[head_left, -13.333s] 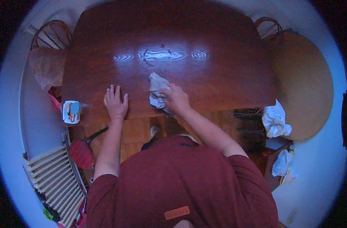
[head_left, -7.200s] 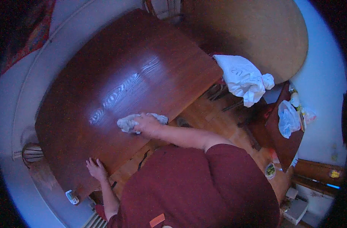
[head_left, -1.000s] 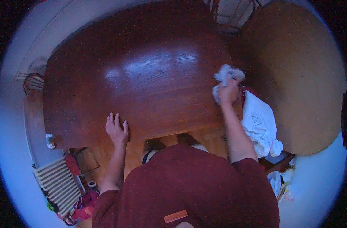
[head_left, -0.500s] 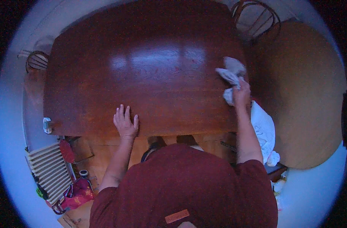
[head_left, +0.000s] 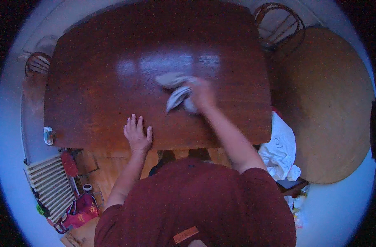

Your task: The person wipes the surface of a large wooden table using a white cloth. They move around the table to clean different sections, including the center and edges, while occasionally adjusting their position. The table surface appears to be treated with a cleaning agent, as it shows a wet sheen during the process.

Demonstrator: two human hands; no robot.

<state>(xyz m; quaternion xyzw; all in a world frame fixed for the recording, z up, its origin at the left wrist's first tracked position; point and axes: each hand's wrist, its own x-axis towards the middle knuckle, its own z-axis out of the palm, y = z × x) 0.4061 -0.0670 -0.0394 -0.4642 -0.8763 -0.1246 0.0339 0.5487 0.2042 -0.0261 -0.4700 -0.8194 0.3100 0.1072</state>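
A dark reddish-brown wooden table (head_left: pixel 89 78) fills the upper middle of the head view, with window light reflected on its top. My right hand (head_left: pixel 201 94) grips a bunched, light grey cloth (head_left: pixel 179 95) near the middle of the tabletop; the hand is slightly blurred. Parts of the cloth spread out to the left of the fingers. My left hand (head_left: pixel 137 133) rests flat near the table's front edge, its fingers apart and nothing in it.
A round brown tabletop (head_left: pixel 332 111) stands at the right, beside a white bag (head_left: pixel 280 144). Wooden chairs (head_left: pixel 278 24) show at the far right and far left. A small clear container (head_left: pixel 48 136) sits at the left corner. A radiator (head_left: pixel 52 187) and red bag (head_left: pixel 83 210) lie lower left.
My right hand has swept the cloth leftward across the table, from near the right edge to the middle. My left hand stays in place on the tabletop.
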